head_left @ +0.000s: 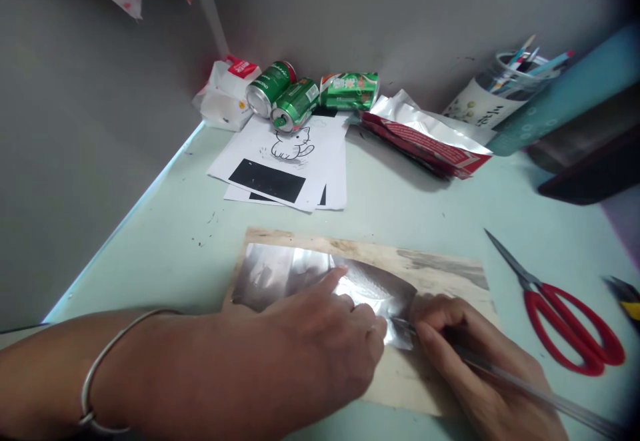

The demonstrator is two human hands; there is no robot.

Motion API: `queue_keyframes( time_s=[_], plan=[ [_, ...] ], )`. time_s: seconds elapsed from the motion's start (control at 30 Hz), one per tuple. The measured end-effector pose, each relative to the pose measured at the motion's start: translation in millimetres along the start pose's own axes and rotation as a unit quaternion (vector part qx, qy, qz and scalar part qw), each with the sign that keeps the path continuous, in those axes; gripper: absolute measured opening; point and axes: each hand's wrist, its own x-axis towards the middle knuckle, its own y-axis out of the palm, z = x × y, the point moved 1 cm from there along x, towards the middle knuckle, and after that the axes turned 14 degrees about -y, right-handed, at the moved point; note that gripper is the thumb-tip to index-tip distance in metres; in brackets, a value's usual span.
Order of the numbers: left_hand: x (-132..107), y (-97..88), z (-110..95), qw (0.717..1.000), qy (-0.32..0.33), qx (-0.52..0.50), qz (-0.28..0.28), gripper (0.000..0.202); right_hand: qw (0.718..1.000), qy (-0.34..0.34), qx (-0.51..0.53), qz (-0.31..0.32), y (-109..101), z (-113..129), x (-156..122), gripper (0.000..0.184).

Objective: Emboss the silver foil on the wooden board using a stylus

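A thin silvery metal sheet [267, 271] lies on a pale wooden board [440, 264], its right end curved along the top edge. My left hand [325, 334] rests across the sheet from the left, index finger stretched out and the others bent, pressing it flat. Fine embossed lines show on the sheet near that index finger. At the sheet's right end, my right hand [480, 361] is closed around a slim pen [530, 388] with a see-through barrel. Its tip points left, at the sheet close to my left fingers; whether it touches cannot be made out.
Red-handled scissors [555, 301] lie right of the board, with a partly visible black-and-yellow tool [627, 301] beyond. Behind are paper sheets with a cat drawing [293, 144], several green cans [295, 104], a white packet [225, 94], a red foil pouch [425, 134] and a pen holder [490, 98].
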Motion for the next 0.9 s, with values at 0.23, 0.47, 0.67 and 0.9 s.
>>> queue_keyframes(
  time_s=[0.23, 0.47, 0.67, 0.9],
  plan=[
    [1, 0.4, 1, 1.000, 0.000, -0.008, -0.004, 0.026, 1.000, -0.006, -0.011, -0.005, 1, 3, 0, 0.019],
    [5, -14.4, 3, 1.000, 0.009, -0.007, -0.006, 0.024, 1.000, -0.003, -0.004, 0.005, 1, 1, -1, 0.024],
    [3, -14.4, 4, 1.000, 0.018, -0.004, 0.002, 0.024, 1.000, 0.010, 0.016, -0.007, 0, 4, 1, 0.023],
    [-1, -16.8, 4, 1.000, 0.020, 0.012, 0.006, 0.033, 1.000, -0.004, 0.006, -0.007, 1, 6, 5, 0.019]
  ],
)
